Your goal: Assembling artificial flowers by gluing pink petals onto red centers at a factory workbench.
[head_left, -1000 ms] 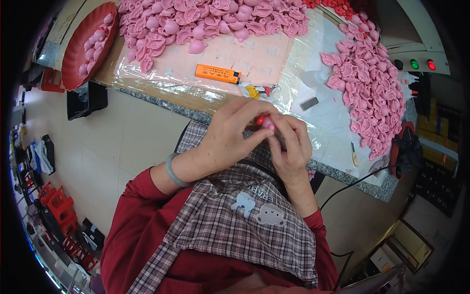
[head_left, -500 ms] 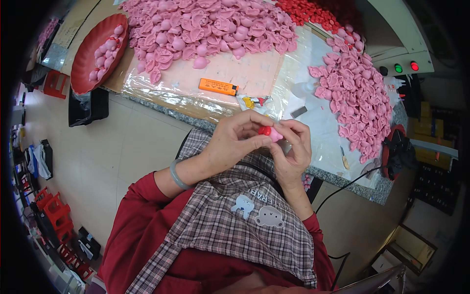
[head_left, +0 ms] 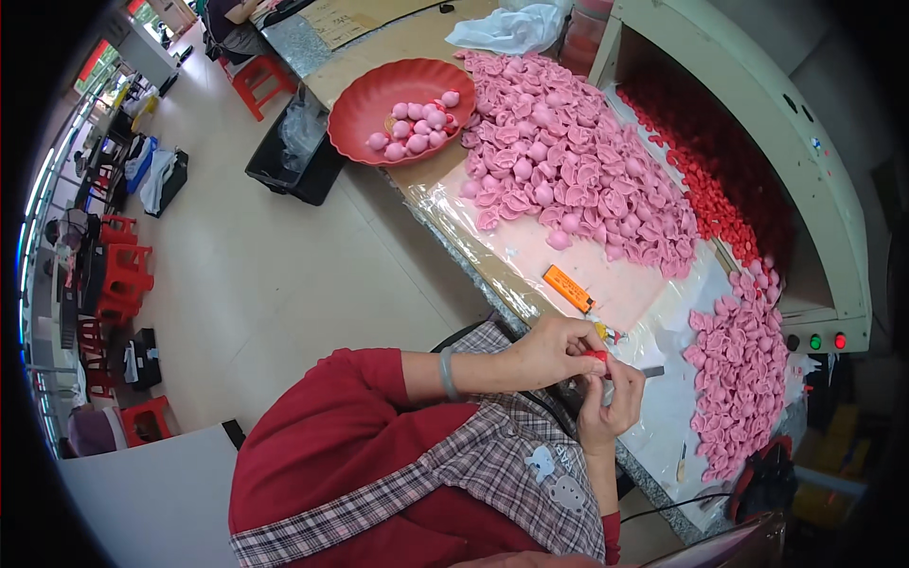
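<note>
My left hand (head_left: pixel 549 354), with a pale bangle at its wrist, pinches a small pink and red soft plastic piece (head_left: pixel 596 357). From the other side my right hand (head_left: pixel 613 405) closes its fingers on the same piece. Only its red part shows well; the fingers hide most of the rest. Just beyond the hands lie an orange box cutter-like or lighter-shaped item (head_left: pixel 568 289) and a small yellow and red figure (head_left: pixel 607 332). A dark grey block (head_left: pixel 652 371) rests beside my right hand's fingers.
A large heap of pink hollow pieces (head_left: pixel 578 161) covers the table's far part. A second pink heap (head_left: pixel 739 379) lies at right. Red pieces (head_left: pixel 710 189) fill a curved machine (head_left: pixel 805 142). A red fluted bowl (head_left: pixel 365 99) holds round pink pieces. A black bin (head_left: pixel 312 170) stands below.
The view has swung left, so table and hands now appear further right. Both hands still hold the piece together, with its pink part now more covered by the fingers.
</note>
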### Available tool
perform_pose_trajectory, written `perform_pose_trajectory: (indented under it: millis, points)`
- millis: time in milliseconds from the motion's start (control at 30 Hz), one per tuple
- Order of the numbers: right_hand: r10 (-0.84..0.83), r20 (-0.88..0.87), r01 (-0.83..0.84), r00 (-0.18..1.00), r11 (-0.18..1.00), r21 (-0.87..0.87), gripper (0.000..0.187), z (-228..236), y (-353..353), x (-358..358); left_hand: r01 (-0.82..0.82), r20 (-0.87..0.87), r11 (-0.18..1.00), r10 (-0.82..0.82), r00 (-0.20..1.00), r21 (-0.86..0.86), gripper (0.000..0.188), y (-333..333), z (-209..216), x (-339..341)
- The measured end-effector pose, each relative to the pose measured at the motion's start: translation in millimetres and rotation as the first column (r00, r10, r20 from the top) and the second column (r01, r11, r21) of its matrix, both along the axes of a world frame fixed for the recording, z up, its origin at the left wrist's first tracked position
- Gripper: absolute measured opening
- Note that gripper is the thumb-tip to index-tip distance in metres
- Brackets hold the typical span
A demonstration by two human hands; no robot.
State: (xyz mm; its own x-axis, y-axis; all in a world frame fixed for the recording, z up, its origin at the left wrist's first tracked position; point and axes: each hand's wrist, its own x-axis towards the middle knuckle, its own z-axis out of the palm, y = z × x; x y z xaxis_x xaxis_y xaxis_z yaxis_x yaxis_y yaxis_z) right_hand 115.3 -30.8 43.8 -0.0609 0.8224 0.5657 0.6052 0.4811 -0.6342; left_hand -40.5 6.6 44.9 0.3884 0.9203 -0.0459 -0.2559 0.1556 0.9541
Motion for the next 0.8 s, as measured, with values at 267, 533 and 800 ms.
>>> perform_pose_trajectory:
  millis: [267, 533, 800]
  points:
    - [0.126, 0.056, -0.124, 0.990, 0.991, -0.043, 0.058, 20, 20, -2, -0.363, -0.336, 0.834, 0.511, 0.791, 0.415, 0.020, 59, 27, -89]
    - [0.173, 0.085, -0.163, 0.981, 0.979, -0.122, 0.031, 20, 9, 17, -0.128, -0.368, 0.374, 0.928, 0.064, 0.919, 0.029, 128, 47, -215]
    - [0.062, 0.087, -0.057, 0.994, 0.997, -0.053, 0.028, 19, 9, 44, 0.072, -0.391, 0.430, 0.722, 0.570, 0.900, 0.024, 128, 16, -74]
